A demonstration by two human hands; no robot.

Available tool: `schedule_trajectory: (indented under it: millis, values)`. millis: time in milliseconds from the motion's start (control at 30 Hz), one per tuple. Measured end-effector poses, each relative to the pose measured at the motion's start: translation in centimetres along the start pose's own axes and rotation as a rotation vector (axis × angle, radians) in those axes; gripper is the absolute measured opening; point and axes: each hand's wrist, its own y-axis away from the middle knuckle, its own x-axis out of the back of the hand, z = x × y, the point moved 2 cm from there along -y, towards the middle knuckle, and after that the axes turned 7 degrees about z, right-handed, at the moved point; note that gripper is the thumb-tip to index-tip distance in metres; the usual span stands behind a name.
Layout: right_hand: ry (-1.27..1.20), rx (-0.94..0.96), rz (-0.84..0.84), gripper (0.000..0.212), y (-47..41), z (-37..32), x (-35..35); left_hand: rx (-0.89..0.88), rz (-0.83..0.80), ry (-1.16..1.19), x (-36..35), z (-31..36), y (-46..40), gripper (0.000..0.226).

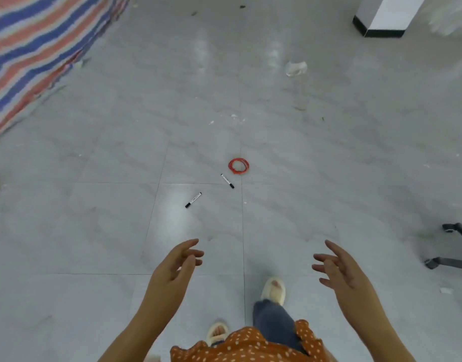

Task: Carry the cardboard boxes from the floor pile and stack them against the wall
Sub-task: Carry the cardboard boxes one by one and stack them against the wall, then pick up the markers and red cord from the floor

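Note:
No cardboard box shows in the head view. My left hand (176,265) is held out low over the grey tiled floor, fingers apart and holding nothing. My right hand (338,267) is level with it to the right, also spread and holding nothing. The palms face each other about a body's width apart. Below them are my two feet in pale slippers, the right foot (273,290) stepped forward.
On the floor ahead lie a red wire coil (238,165) and two markers (227,181) (193,200). A striped tarp (28,53) covers the far left. A white pillar base (381,19) stands far right. Chair legs with castors (452,257) sit at the right edge. A crumpled plastic scrap (295,68) lies further off.

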Motion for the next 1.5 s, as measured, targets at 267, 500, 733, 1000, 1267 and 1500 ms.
schedule_trajectory:
  millis: [267, 500, 733, 1000, 1267, 1500]
  values:
    - [0.073, 0.046, -0.143, 0.033, -19.5, -5.0, 0.4, 0.110, 0.160, 0.035, -7.4, 4.6, -12.3, 0.027]
    - [0.175, 0.142, -0.324, 0.031, -34.6, -11.8, -0.1, 0.171, 0.254, 0.082, -12.9, 9.8, -21.7, 0.026]
    - [0.219, 0.194, -0.423, 0.033, -45.1, -16.7, -6.8, 0.297, 0.379, 0.095, -13.0, 8.9, -30.2, 0.025]
    - [0.330, 0.200, -0.524, 0.033, -54.7, -21.7, -14.2, 0.356, 0.375, 0.090, -11.3, 8.8, -42.0, 0.024]
    - [0.494, 0.137, -0.730, 0.028, -70.1, -15.7, -28.6, 0.586, 0.304, -0.099, -15.6, -5.7, -56.1, 0.028]
    - [0.716, 0.260, -0.881, 0.032, -84.3, 1.0, -48.1, 0.613, 0.277, -0.276, -23.5, -27.8, -69.7, 0.036]
